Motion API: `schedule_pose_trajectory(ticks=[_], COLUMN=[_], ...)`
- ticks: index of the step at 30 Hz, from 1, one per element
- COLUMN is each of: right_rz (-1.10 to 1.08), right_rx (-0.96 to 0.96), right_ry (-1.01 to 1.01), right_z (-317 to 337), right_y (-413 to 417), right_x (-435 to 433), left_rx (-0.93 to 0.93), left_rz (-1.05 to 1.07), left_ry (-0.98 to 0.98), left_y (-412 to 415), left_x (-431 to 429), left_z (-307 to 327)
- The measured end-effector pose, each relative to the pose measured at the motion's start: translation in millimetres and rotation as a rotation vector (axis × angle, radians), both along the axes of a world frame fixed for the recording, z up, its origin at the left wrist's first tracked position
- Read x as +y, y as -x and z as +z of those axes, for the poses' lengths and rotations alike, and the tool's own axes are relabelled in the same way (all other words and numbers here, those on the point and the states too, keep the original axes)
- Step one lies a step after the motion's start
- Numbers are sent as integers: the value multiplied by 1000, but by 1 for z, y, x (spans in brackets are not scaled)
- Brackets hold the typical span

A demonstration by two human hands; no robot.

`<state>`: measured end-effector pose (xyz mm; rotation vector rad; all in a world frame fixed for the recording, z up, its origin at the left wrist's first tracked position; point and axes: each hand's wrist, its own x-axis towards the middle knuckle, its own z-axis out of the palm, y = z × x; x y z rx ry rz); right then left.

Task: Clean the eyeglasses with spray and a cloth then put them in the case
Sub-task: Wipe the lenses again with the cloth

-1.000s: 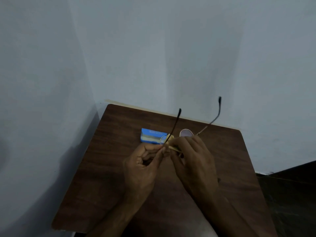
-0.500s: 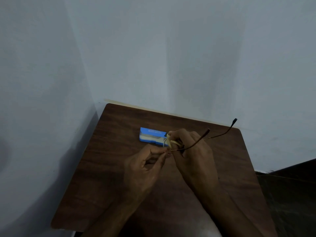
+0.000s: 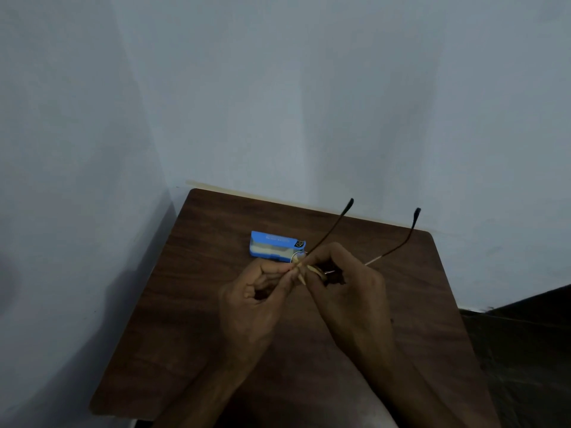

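Observation:
Thin wire-framed eyeglasses (image 3: 332, 230) are held above the brown table (image 3: 191, 304), their two dark-tipped arms pointing up and away from me. My left hand (image 3: 256, 304) pinches the frame by one lens with thumb and fingers. My right hand (image 3: 346, 291) grips a small yellowish cloth (image 3: 301, 267) against the lenses, which are mostly hidden by my fingers. A blue eyeglass case (image 3: 272, 245) lies on the table just behind my hands. No spray bottle is in view.
The table stands in a corner, with pale walls close behind and to the left. Its right edge borders a dark floor area (image 3: 525, 350). My forearms cross the near part of the table.
The glasses have been turned: their arms, which lay low and pointed right half a second ago, now stand up and away again. Both hands stay at the same spot on the frame.

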<state>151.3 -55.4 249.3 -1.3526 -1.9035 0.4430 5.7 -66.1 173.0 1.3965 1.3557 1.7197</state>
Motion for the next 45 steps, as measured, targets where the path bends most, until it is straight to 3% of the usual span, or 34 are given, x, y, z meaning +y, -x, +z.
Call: schedule_pose_trajectory(ticks=[5,9,13,18,23,29,35,40,45], right_rz=[-75,-66,-96,-72,-101,-66,-72,-73,-83], right_rx=[-286,-160,-340,-195,-343,-152,-365,-130,-385], right_ry=[-191,-105,-250,-108,-221,-55,-251,-74,-257], right_z=[-5,-5,-6,-4,1,4,8,6,8], right_y=[-2,0,-6,-1,-3,-2,-7,-7,-13], right_x=[-5,-12,-9,-17,-11,-13,-9,-17,-15], left_rx=[-99,-160,-123,-171,-131,-7,84,150,147], left_rz=[-17,22,40,37,20,-9,0,-36,-44], left_ry=[43,101,123,125,136,15,-27,-84,-43], left_y=[-11,-13,-20,-22,-25,-19,-20,-15,-21], left_x=[-5,-7,-11,-13,-18,-18,-17,-17,-24], left_z=[6,5,5,7,7,10,6,9,3])
